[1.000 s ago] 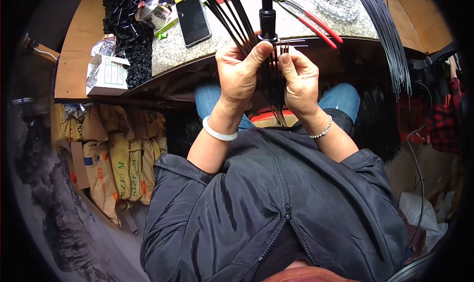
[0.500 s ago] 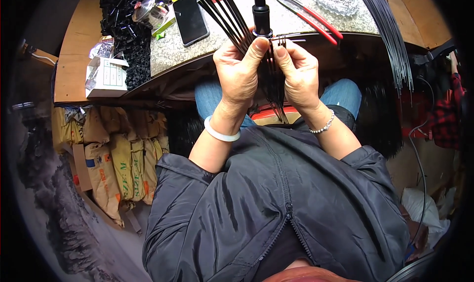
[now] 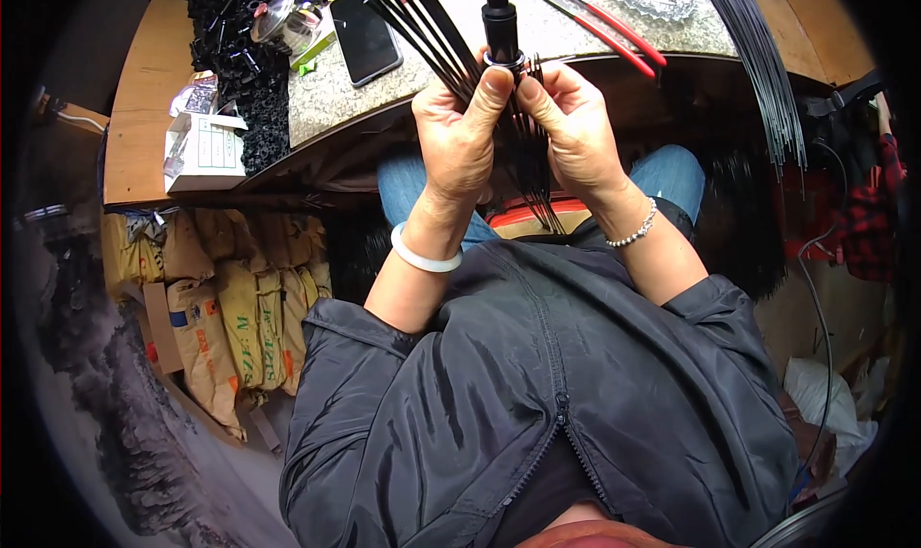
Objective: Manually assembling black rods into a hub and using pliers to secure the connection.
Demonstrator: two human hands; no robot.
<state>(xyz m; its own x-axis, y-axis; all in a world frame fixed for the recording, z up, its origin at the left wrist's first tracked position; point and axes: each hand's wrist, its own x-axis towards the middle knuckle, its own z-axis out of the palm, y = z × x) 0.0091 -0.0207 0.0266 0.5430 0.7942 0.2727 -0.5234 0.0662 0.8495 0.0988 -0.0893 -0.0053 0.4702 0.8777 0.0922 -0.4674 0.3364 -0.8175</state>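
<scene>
black rods [image 3: 432,30] pinched between both hands' fingers [image 3: 494,83].

Glossy black plastic strips [image 3: 432,25], a matt black plastic hub [image 3: 498,19], a speckled stone bench [image 3: 422,78] edged in wood, a glossy phone [image 3: 366,32].

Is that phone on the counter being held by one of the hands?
No, the phone lies by itself on the counter, while the left hand and right hand grip the black rods.

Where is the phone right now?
In the head view the phone lies on the stone worktop, upper left of the left hand, beside the black rods.
</scene>
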